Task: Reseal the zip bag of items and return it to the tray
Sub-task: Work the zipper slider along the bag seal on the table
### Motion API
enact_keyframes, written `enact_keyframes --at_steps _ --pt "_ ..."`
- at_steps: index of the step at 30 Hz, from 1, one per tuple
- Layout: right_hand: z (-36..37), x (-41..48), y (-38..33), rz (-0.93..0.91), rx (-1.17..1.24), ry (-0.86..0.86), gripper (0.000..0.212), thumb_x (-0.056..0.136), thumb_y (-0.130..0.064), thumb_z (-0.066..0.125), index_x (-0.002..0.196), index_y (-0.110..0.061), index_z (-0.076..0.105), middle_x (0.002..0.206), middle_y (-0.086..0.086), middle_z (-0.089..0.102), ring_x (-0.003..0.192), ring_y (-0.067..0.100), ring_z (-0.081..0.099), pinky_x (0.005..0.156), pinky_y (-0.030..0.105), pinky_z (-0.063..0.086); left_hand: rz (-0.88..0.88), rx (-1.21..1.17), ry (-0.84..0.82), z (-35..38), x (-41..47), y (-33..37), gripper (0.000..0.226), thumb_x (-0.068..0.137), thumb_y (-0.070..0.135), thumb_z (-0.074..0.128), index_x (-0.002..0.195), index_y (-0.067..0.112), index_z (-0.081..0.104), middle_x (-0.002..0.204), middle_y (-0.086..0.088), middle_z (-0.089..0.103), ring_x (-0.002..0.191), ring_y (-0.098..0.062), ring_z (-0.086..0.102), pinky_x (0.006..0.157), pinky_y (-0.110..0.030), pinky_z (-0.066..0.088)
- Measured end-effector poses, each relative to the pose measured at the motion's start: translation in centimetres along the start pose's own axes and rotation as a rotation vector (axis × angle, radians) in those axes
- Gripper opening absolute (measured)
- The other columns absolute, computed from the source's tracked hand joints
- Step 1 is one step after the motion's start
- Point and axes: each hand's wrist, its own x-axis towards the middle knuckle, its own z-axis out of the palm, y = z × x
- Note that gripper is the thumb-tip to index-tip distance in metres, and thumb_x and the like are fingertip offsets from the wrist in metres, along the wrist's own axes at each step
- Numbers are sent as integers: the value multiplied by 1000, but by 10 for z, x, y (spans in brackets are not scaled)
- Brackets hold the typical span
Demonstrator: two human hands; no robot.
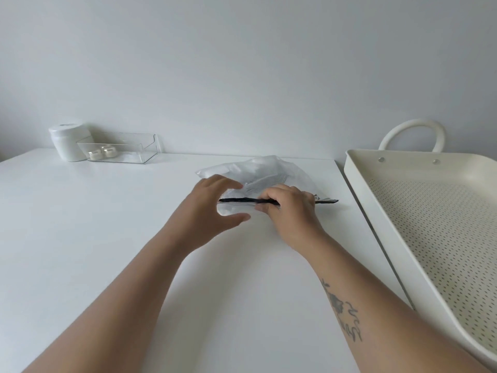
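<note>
A clear zip bag [262, 170] with pale items inside lies on the white table, its black zip strip [239, 200] running left to right along the near edge. My right hand [289, 208] pinches the strip about halfway along, fingers closed on it. My left hand [212, 203] hovers at the strip's left end with fingers spread and thumb apart, at most lightly touching the bag. The cream perforated tray [357, 184] with a loop handle stands to the right, beside the table edge.
At the back left stand a white lidded jar [67, 142] and a clear plastic box [126, 148] holding two small pale jars. The wall runs behind the table. The table's right edge [357, 214] lies close to the tray.
</note>
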Motion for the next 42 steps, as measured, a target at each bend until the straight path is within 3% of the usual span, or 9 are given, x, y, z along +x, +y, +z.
enact_keyframes --at_steps 5,10,17,19,23,29,33,39,42 --pt "5 -1 -8 -53 42 -12 2 84 -31 70 84 -30 69 81 -9 63 85 13 53 86 35 30 32 49 13 7 3 3 11 84 24 69 96 26 70 88 16 65 90 -10 54 80 -31 46" --pt "4 1 -5 -46 26 -25 5 83 -32 71 81 -30 67 81 -9 64 83 12 51 84 35 32 -79 25 32 -1 1 -4 6 81 26 70 86 30 70 81 23 62 88 2 53 73 -13 41" --pt "-9 2 11 89 44 3 13 84 -29 69 75 -31 60 80 -12 61 84 17 56 86 42 38 -233 -30 159 -40 -7 -32 10 78 25 72 76 33 69 78 30 68 78 15 58 61 -2 39" --pt "-10 3 12 109 52 15 10 84 -29 69 77 -29 62 81 -11 63 85 17 57 86 41 38 -229 -36 183 -38 -6 -31 13 76 29 76 86 32 69 85 25 69 84 5 61 63 -5 40" --pt "-2 0 -2 8 31 -14 4 84 -27 71 82 -27 67 81 -9 63 87 19 57 83 39 37 -61 -26 8 -6 -2 -6 50 70 32 83 115 29 61 111 15 63 99 -7 54 82 -14 40" --pt "0 -2 -9 -75 27 -67 8 85 -26 71 91 -29 69 87 -9 67 90 17 57 88 40 39 -23 110 37 0 2 1 4 86 25 68 89 27 70 85 15 66 88 -12 57 77 -36 48" --pt "-3 -2 -7 -47 19 -52 6 85 -23 70 84 -27 66 82 -15 59 88 16 55 89 39 37 -78 150 39 -7 1 -5 3 85 27 68 87 28 68 84 17 64 89 -14 57 79 -36 47" --pt "-3 -1 -15 -105 11 -65 4 85 -25 71 81 -25 69 76 -13 59 80 16 52 80 36 39 80 302 51 0 5 13 4 87 31 66 86 28 68 82 15 67 87 -14 55 81 -35 40" --pt "-10 0 -7 -57 -79 -54 9 86 -30 68 79 -24 68 72 -14 54 79 16 50 77 35 38 -12 303 70 -3 7 6 7 90 28 61 85 28 66 82 15 64 88 -15 55 82 -34 38"
